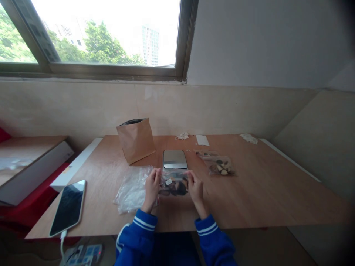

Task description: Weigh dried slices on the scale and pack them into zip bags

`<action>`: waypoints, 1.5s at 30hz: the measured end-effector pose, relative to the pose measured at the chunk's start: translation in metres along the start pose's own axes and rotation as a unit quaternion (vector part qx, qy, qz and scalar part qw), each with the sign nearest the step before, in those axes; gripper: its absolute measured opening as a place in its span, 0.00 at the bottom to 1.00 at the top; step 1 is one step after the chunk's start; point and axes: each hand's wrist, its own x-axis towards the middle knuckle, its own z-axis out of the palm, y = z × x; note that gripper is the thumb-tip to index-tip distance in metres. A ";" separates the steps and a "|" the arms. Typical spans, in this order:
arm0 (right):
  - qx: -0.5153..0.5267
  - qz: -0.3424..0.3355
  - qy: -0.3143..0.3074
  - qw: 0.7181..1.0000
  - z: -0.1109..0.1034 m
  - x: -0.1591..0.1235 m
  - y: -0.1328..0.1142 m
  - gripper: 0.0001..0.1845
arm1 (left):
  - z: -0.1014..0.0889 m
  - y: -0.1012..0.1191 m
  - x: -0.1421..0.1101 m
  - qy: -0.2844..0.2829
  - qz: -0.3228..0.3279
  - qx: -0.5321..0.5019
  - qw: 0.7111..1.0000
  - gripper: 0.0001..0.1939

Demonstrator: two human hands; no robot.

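Observation:
Between both hands hangs a clear zip bag (pixel 174 187) with dark pieces and a small white label inside. My left hand (pixel 152 186) pinches its upper left corner, and my right hand (pixel 195 187) pinches the upper right one. Just beyond the bag lies a small flat scale (pixel 175 159) with a shiny metal top. A heap of empty clear plastic bags (pixel 132 190) spreads beside and partly under my left forearm. To the right of the scale, filled zip bags (pixel 221 166) lie overlapping, with dark and pale pieces in the front one.
An open-topped brown paper bag (pixel 135 140) stands at the back left. A phone (pixel 68 207) with a white cable lies at the table's left edge. Along the back are a white card (pixel 202 140) and crumpled whitish scraps (pixel 249 138). A power strip (pixel 83 255) sits below the table.

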 end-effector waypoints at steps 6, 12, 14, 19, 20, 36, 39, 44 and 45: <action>0.022 0.035 0.017 0.999 0.008 -0.001 0.011 0.34 | 0.000 -0.012 -0.015 -0.085 -0.051 -0.085 0.991 0.22; 0.010 0.041 0.013 0.999 0.002 -0.008 0.020 0.32 | -0.001 -0.015 -0.023 -0.063 -0.052 -0.075 0.994 0.20; -0.007 0.035 0.008 0.999 0.000 -0.009 0.022 0.32 | -0.002 -0.018 -0.022 -0.046 -0.045 -0.060 0.996 0.20; -0.048 0.018 0.018 0.999 0.000 -0.009 0.026 0.35 | -0.002 -0.023 -0.022 -0.025 -0.052 -0.057 0.997 0.20; -0.053 0.013 0.020 0.998 0.000 -0.009 0.027 0.35 | -0.002 -0.023 -0.023 -0.021 -0.054 -0.063 0.996 0.20; 0.051 0.016 0.059 0.997 0.008 -0.010 0.029 0.22 | -0.003 -0.036 -0.019 0.036 -0.080 -0.114 0.990 0.23; 0.096 0.041 0.055 0.993 0.008 -0.011 0.028 0.19 | -0.002 -0.036 -0.019 0.048 -0.101 -0.139 0.984 0.22; 0.136 0.066 0.055 0.987 0.007 -0.011 0.027 0.20 | -0.002 -0.031 -0.020 0.035 -0.097 -0.149 0.983 0.19; 0.136 0.069 0.056 0.987 0.007 -0.010 0.027 0.21 | -0.002 -0.030 -0.020 0.034 -0.093 -0.148 0.984 0.19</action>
